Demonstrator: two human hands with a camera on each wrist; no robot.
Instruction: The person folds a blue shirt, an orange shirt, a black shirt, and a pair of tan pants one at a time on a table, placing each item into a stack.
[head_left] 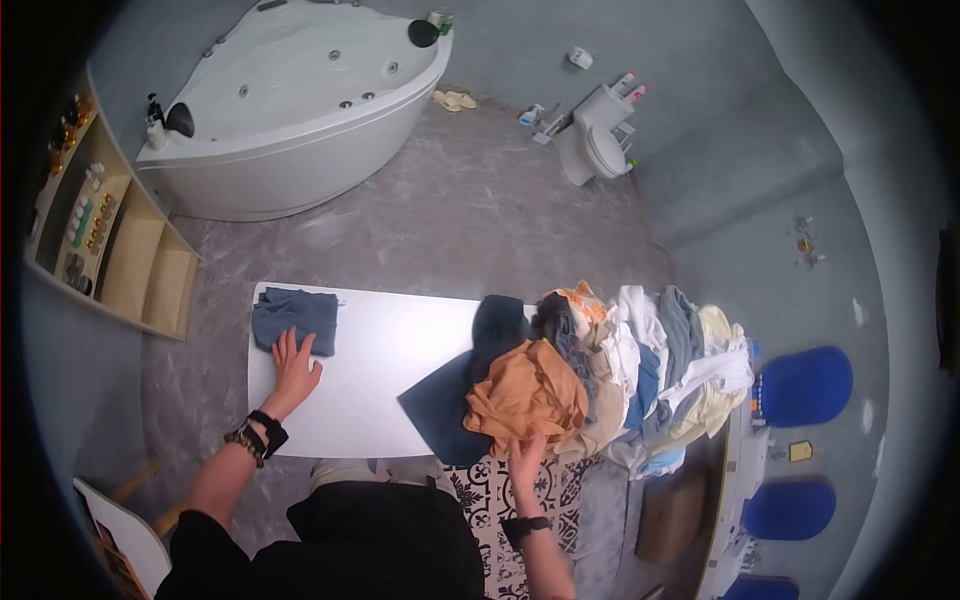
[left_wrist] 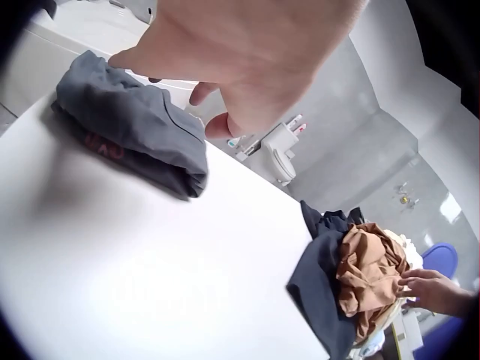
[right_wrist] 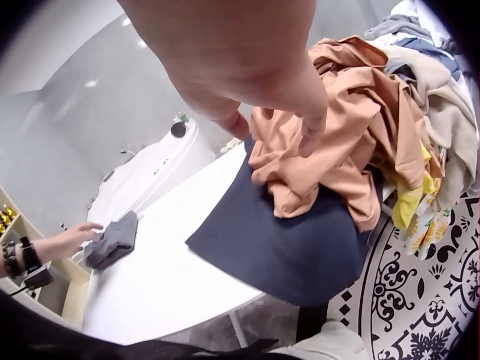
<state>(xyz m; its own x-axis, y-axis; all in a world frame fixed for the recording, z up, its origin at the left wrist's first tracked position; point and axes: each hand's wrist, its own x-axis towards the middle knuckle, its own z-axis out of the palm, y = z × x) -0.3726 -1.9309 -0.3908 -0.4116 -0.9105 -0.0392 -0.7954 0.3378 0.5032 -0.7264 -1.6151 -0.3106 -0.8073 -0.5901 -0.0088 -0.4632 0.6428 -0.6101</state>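
A folded grey-blue garment (head_left: pixel 295 318) (left_wrist: pixel 135 120) (right_wrist: pixel 112 241) lies at the far left end of the white table (head_left: pixel 370 390). My left hand (head_left: pixel 293 362) (left_wrist: pixel 247 67) rests flat on the garment's near edge with its fingers straight. A crumpled orange garment (head_left: pixel 525 395) (left_wrist: pixel 367 274) (right_wrist: pixel 352 142) lies on a dark navy cloth (head_left: pixel 450 400) (right_wrist: pixel 285 240) that hangs over the table's front edge. My right hand (head_left: pixel 525 462) (right_wrist: pixel 247 67) touches the orange garment's near side with extended fingers and grips nothing that I can see.
A tall pile of mixed clothes (head_left: pixel 650 380) covers the table's right end. Beyond the table are a corner bathtub (head_left: pixel 300 100), a toilet (head_left: pixel 595 140) and a shelf unit (head_left: pixel 110 240) on the left. Blue chairs (head_left: pixel 805 385) stand at the right, and a patterned rug (head_left: pixel 500 510) lies underfoot.
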